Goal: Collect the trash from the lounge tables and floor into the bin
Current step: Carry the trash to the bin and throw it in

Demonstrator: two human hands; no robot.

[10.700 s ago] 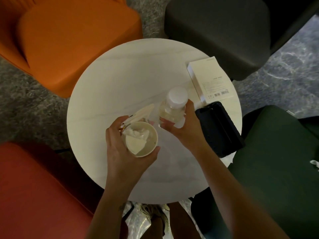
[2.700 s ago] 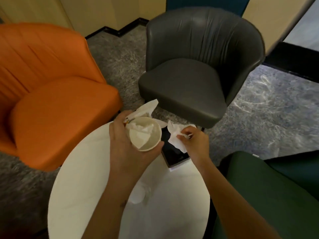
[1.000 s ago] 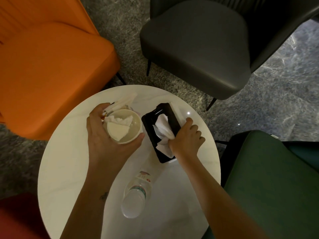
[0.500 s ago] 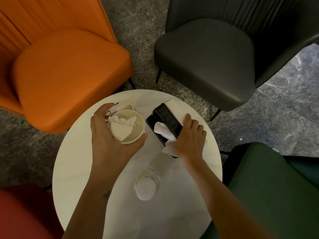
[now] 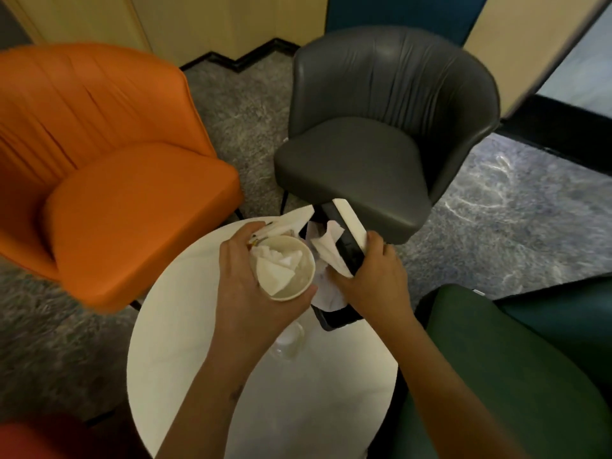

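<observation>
My left hand (image 5: 251, 293) grips a paper cup (image 5: 294, 286) stuffed with white tissue, and pinches a paper wrapper (image 5: 284, 223) against its far rim. Just right of the cup, my right hand (image 5: 374, 279) grips the black box (image 5: 347, 256), tilted up on edge together with a flat white box (image 5: 349, 220) behind it. Crumpled white tissue (image 5: 324, 243) lies between the black box and the cup. A clear plastic bottle (image 5: 288, 342) stands on the round white table (image 5: 198, 326), mostly hidden under my left wrist.
Around the table stand an orange armchair (image 5: 116, 193) at the left, a grey armchair (image 5: 364, 160) at the far side, a green one (image 5: 496, 376) at the right and a red one (image 5: 26, 438) near left. The floor is grey carpet.
My right hand has tipped the black box and the white box up on edge over the tissue. My left hand still holds the cup. The view has tilted up toward the chairs.
</observation>
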